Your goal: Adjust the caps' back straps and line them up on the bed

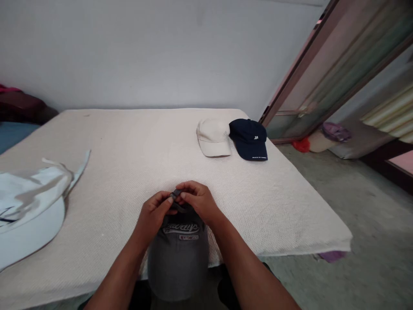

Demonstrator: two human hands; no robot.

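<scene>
A dark grey baseball cap [179,258] lies at the near edge of the bed, its brim pointing toward me and overhanging the edge. White script lettering and a small patch show on its front. My left hand [158,211] pinches the cap's back strap near the buckle [174,194]. On the other side, my right hand [196,198] also grips the strap between thumb and fingers. Both hands are closed and close together above the crown. The exact hold on the buckle is partly hidden by the fingers.
A beige cap [213,137] and a navy cap [248,140] sit side by side toward the far right of the white-covered bed [129,142]. At the left lies a pale blue cap [32,224] with loose ties. A wall stands behind, and a doorway with a bin [322,137] is at the right.
</scene>
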